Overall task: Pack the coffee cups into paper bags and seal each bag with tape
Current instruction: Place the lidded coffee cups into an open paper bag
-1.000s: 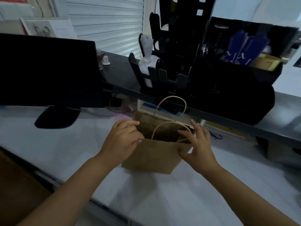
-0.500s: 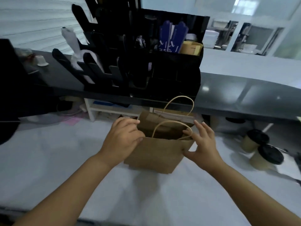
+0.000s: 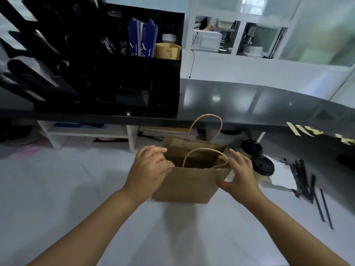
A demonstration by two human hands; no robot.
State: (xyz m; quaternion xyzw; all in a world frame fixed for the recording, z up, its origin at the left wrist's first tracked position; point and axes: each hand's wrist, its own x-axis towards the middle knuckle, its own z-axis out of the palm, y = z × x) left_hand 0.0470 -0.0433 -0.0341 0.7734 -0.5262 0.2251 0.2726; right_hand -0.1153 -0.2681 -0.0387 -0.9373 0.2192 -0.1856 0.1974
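Note:
A brown paper bag [image 3: 189, 184] with twisted paper handles stands upright and open on the white counter [image 3: 76, 189]. My left hand [image 3: 148, 170] grips the bag's left rim with curled fingers. My right hand [image 3: 238, 174] touches the bag's right side, fingers spread and thumb against the front panel. Two coffee cups with black lids stand just right of the bag, one nearer [image 3: 262, 167] and one behind it [image 3: 250, 148]. The inside of the bag is dark and I cannot tell what it holds.
Black straws [image 3: 307, 187] lie on the counter at the right beside a white paper sheet [image 3: 282, 179]. A raised dark shelf [image 3: 249, 104] runs behind the bag, carrying a black organiser [image 3: 115, 73]. Yellow tape strips [image 3: 305, 130] stick on the shelf's right edge.
My view has swung to the right, bringing the two cups and the straws into sight. Both hands stay at the bag's sides; the right hand's fingers have spread a little.

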